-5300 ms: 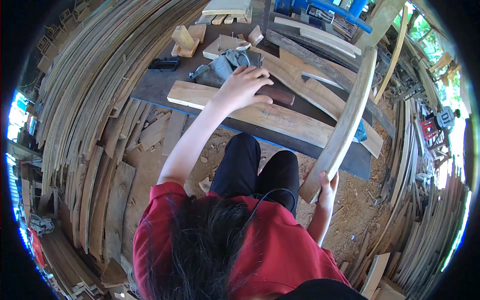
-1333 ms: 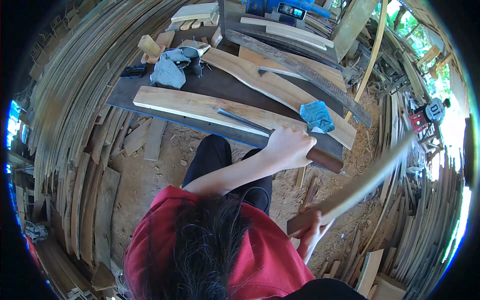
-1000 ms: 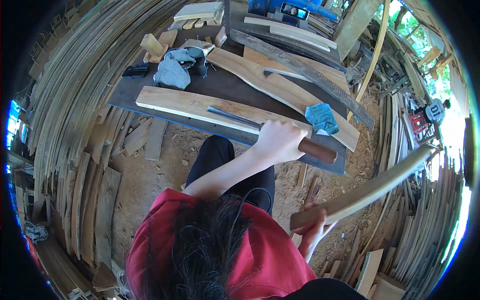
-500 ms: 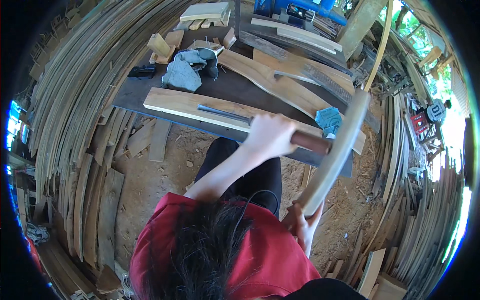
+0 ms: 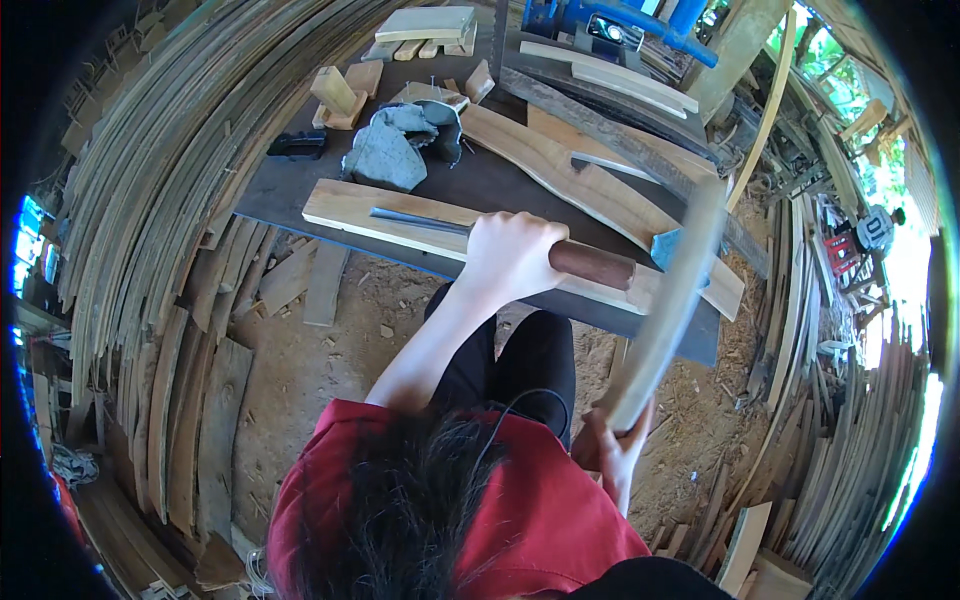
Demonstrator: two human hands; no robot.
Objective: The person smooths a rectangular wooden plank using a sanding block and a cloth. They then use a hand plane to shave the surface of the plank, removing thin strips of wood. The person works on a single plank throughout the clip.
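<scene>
My left hand (image 5: pixel 512 255) is wrapped round a chisel with a brown wooden handle (image 5: pixel 600 265) and a dark metal blade (image 5: pixel 415 219). The blade lies low along a pale wooden board (image 5: pixel 340 203), pointing left; the exact contact of its tip is hard to make out. My right hand (image 5: pixel 617 440), lower right, grips the near end of a long, slightly curved wooden club (image 5: pixel 660 330). The club rises upright past the butt of the chisel handle, with a small gap between them, and its upper end is blurred. The board rests near the front edge of a dark table (image 5: pixel 280 205).
On the table are a grey-blue crumpled cloth (image 5: pixel 385 155), a small black object (image 5: pixel 297 145), a shaped plank (image 5: pixel 570 180), a wood block (image 5: pixel 335 92) and a blue cloth (image 5: pixel 665 250) partly behind the club. Stacked timber (image 5: pixel 170 170) lines both sides. A person (image 5: pixel 875 230) is far right.
The chisel has shifted left along the board with my left hand. The club, earlier against or overlapping the handle's butt, now stands apart from it. The view has shifted slightly.
</scene>
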